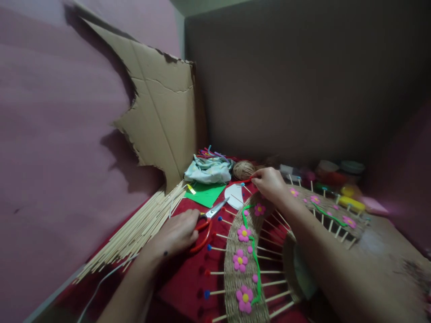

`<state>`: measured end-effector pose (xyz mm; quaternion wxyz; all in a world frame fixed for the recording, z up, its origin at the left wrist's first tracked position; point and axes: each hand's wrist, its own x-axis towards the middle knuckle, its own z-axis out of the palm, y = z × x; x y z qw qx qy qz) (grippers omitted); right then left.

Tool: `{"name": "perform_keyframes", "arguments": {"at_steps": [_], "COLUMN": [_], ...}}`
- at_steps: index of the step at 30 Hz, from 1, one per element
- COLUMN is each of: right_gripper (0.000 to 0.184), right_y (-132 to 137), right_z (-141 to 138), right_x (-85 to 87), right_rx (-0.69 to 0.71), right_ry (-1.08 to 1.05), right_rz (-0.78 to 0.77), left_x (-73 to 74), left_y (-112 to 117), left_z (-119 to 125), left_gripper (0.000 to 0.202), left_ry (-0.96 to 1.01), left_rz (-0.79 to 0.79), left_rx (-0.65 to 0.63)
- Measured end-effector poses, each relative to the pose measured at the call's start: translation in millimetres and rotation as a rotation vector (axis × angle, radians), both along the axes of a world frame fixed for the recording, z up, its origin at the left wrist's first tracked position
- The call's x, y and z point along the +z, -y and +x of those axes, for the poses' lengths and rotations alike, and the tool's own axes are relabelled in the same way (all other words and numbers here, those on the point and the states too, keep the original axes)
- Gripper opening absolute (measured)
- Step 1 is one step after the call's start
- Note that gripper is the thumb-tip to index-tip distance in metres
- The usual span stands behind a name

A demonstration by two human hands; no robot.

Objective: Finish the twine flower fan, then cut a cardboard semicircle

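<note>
My left hand (178, 231) is closed at the red handles of the scissors (206, 224), whose metal blades point away to the right. Further off, my right hand (271, 184) pinches a thin red strand, which looks like a pipe cleaner (240, 181). Below my right forearm lies a round woven twine frame (232, 251) on thin wooden sticks tipped with red and blue beads. Pink flowers (240, 261) with yellow centres and a wavy green strand (256, 264) decorate its band. My right arm hides part of the frame.
Many thin wooden sticks (134, 235) lie at the left along the wall. A torn cardboard sheet (161, 107) leans there. Behind are green paper (210, 194), a patterned cloth bundle (208, 170) and a twine ball (244, 170). A white cable (101, 282) runs near my left arm.
</note>
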<state>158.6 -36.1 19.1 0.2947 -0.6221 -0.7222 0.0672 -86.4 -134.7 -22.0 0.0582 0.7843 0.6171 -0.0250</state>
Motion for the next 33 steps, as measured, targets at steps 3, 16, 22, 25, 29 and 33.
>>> {"name": "perform_keyframes", "arguments": {"at_steps": [3,16,22,25,29,33], "right_gripper": [0.021,0.021,0.019,0.019,0.019,0.020], "right_y": [1,4,5,4,3,3], "right_z": [2,1,1,2,3,3], "right_x": [1.9,7.0,9.0,7.2,5.3,5.5], "right_rx": [0.000,-0.009,-0.010,-0.006,-0.008,-0.013], "right_ry": [-0.025,-0.053,-0.047,-0.047,-0.047,-0.043], "right_rz": [-0.014,-0.048,-0.049,-0.051,-0.045,-0.043], "left_x": [1.2,61.3,102.6,118.9,134.4,142.7], "left_y": [8,-25,-43,-44,-41,-39], "left_z": [-6,13,42,51,60,67], "left_gripper": [0.013,0.015,0.022,0.025,0.024,0.027], "left_ry": [-0.001,-0.169,-0.344,-0.371,-0.378,-0.388], "left_rz": [-0.003,0.325,0.310,0.259,0.178,0.143], "left_rx": [0.091,-0.005,-0.111,-0.130,-0.110,-0.101]}}
